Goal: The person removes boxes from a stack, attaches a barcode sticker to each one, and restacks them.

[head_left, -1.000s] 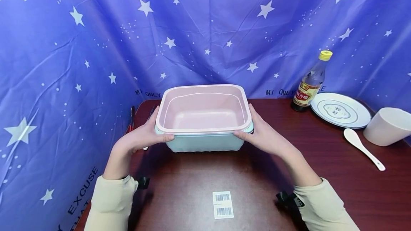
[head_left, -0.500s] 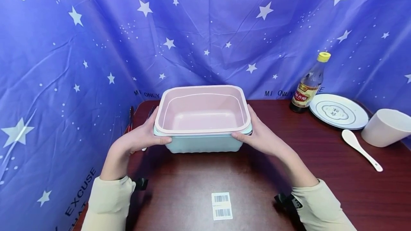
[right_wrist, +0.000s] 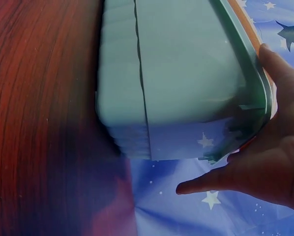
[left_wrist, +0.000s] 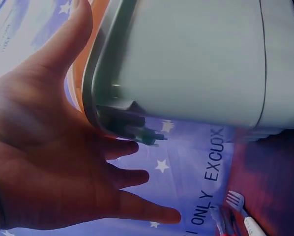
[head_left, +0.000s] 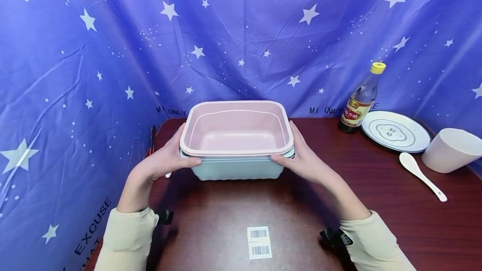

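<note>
A pink rectangular basin [head_left: 237, 141] sits nested inside a pale teal basin [head_left: 237, 168] near the back of the table. My left hand [head_left: 169, 154] holds the left side of the stacked basins, its thumb across the front corner just under the pink rim. From the right, my right hand [head_left: 306, 154] grips the other end in the same way, thumb on the front corner. In the left wrist view several fingers reach along the end below the rim. The right wrist view shows the teal wall [right_wrist: 181, 69] close over the dark red tabletop.
At right stand a yellow-capped sauce bottle [head_left: 357, 101], white plates [head_left: 406, 126], a white spoon [head_left: 421, 177] and a white cup [head_left: 449, 152]. A barcode label [head_left: 259, 242] lies in front. A fork [left_wrist: 237, 201] and red-handled utensils [left_wrist: 224, 223] lie left of the basins. A starry blue curtain [head_left: 226, 32] hangs behind.
The head view has drifted slightly, so the things at right appear a little further left and lower. Both hands keep their hold, and the basins stay in place.
</note>
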Action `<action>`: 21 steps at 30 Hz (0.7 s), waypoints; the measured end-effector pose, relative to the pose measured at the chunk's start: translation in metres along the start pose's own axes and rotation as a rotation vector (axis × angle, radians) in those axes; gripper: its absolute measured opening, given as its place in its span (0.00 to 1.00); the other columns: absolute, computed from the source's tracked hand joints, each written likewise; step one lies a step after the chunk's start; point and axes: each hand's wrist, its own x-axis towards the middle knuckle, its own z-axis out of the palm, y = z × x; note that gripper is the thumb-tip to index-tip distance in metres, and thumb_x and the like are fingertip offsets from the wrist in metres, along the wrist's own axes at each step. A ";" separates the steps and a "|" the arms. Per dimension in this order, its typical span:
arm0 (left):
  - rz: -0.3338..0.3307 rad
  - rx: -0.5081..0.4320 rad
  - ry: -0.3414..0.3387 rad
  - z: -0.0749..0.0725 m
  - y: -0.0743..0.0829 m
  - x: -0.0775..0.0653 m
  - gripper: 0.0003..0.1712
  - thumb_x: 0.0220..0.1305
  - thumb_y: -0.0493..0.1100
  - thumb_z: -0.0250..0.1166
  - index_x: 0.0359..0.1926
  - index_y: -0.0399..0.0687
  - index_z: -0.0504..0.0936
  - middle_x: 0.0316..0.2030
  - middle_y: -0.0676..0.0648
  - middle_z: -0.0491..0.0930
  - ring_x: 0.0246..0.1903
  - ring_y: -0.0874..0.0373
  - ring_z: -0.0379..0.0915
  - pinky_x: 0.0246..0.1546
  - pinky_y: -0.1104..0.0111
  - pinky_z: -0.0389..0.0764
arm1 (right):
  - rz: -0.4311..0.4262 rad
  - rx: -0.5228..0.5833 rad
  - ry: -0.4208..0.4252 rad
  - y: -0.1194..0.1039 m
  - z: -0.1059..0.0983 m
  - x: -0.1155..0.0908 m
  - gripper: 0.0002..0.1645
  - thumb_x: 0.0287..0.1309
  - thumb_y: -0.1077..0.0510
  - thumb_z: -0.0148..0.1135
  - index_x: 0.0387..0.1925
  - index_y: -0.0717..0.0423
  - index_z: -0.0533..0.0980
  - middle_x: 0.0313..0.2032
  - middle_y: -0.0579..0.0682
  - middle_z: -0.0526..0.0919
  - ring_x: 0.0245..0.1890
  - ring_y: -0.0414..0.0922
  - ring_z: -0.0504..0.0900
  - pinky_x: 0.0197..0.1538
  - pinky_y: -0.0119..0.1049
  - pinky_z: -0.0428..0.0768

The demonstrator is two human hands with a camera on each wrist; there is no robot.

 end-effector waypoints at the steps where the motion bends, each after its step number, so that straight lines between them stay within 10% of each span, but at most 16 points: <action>1: 0.011 0.000 0.007 0.000 0.001 0.000 0.59 0.53 0.36 0.78 0.77 0.48 0.49 0.67 0.33 0.60 0.65 0.39 0.59 0.64 0.52 0.65 | -0.014 0.009 0.003 0.000 0.000 0.001 0.62 0.59 0.51 0.72 0.80 0.53 0.41 0.77 0.58 0.48 0.75 0.55 0.51 0.72 0.58 0.52; 11: 0.031 0.033 0.081 0.002 0.010 0.001 0.61 0.52 0.36 0.78 0.79 0.51 0.48 0.68 0.35 0.58 0.66 0.37 0.54 0.65 0.49 0.63 | 0.018 -0.070 0.034 -0.004 -0.002 -0.001 0.63 0.60 0.44 0.70 0.81 0.54 0.40 0.78 0.59 0.43 0.78 0.56 0.32 0.75 0.59 0.37; 16: -0.010 0.001 0.113 0.004 0.016 0.000 0.62 0.54 0.37 0.77 0.79 0.54 0.44 0.70 0.39 0.58 0.66 0.39 0.59 0.59 0.62 0.71 | -0.025 0.006 0.059 -0.006 -0.003 0.000 0.60 0.60 0.48 0.71 0.80 0.50 0.43 0.75 0.57 0.53 0.75 0.55 0.50 0.73 0.57 0.50; 21: -0.062 0.060 0.170 0.006 0.022 -0.002 0.64 0.54 0.42 0.79 0.79 0.55 0.42 0.68 0.38 0.63 0.65 0.41 0.63 0.61 0.53 0.68 | 0.002 0.047 0.093 -0.009 -0.002 0.000 0.60 0.58 0.50 0.73 0.80 0.45 0.43 0.72 0.57 0.62 0.68 0.54 0.65 0.68 0.54 0.61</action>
